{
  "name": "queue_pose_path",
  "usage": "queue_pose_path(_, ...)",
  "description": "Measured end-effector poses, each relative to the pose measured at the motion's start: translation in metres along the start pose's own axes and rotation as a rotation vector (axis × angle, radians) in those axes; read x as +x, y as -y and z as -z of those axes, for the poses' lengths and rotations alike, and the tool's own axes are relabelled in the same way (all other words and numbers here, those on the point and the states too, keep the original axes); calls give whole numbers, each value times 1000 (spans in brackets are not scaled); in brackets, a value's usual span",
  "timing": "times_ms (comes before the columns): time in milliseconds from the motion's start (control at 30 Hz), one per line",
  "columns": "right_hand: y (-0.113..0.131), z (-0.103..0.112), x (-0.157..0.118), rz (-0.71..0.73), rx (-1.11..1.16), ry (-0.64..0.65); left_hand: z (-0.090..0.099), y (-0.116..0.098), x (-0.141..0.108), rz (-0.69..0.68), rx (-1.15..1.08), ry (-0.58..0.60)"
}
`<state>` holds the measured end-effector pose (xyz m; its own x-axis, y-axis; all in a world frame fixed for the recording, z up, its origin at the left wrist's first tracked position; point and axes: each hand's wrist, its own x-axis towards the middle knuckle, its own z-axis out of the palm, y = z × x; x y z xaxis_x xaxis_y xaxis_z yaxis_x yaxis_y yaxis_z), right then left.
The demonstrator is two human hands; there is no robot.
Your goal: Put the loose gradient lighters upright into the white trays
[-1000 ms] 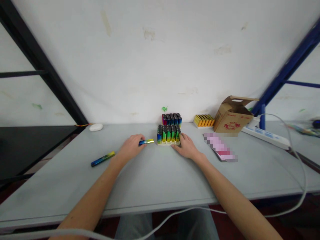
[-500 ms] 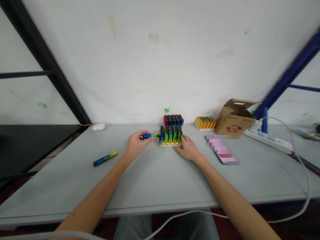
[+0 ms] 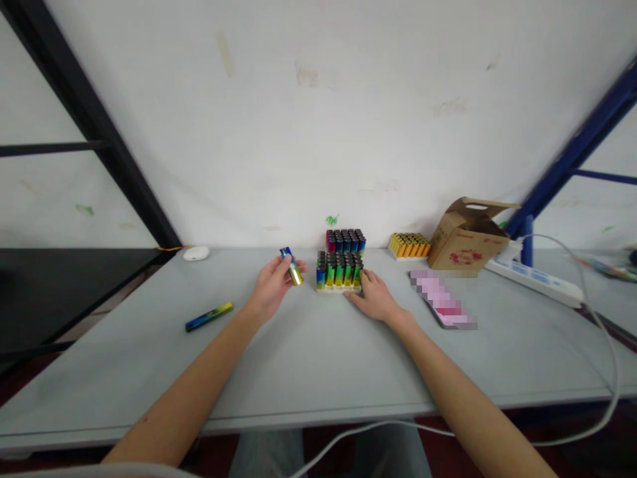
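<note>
My left hand (image 3: 271, 282) is raised over the table, fingers closed around a slim, shiny blue-and-gold lighter (image 3: 294, 271). It is tilted, its blue end up and the gold end pointing down to the right. Just right of it stands a white tray (image 3: 326, 289) filled with several upright, black-topped lighters (image 3: 339, 271) in blue, green and yellow. My right hand (image 3: 374, 293) rests on the table against the tray's right side, thumb along its front edge. Another blue-and-yellow lighter (image 3: 209, 317) lies on the table left of my left forearm.
Behind the front tray sits a second group of black-topped lighters (image 3: 347, 239). Small orange-yellow cylinders (image 3: 409, 244) stand beside an open cardboard box (image 3: 462, 242). A phone (image 3: 442, 300), a power strip (image 3: 537, 279) and a white cable (image 3: 610, 345) are on the right. A white case (image 3: 196, 253) lies back left.
My left hand has drawn the lighter slightly away from the tray and turned it from nearly level to steeply tilted. My right hand stays at the tray.
</note>
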<state>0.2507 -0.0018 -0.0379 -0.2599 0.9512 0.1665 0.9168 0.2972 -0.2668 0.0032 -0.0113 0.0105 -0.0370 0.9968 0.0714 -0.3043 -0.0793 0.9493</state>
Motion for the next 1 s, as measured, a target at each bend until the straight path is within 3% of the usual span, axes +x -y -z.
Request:
queue_pose_path(100, 0, 0, 0, 0, 5, -1, -4, -5, -4, 130, -149, 18)
queue_pose_path(267, 1, 2, 0, -5, 6, 5, -6, -8, -6, 217, -314, 86)
queue_pose_path(500, 1, 2, -1, 5, 0, -2, -3, -12, -8, 420, -332, 212)
queue_pose_path(733, 1, 2, -1, 5, 0, 2, -1, -3, -6, 461, -252, 304)
queue_pose_path(1000, 1, 3, -1, 6, -8, 6, -2, 8, -7, 405, -150, 337)
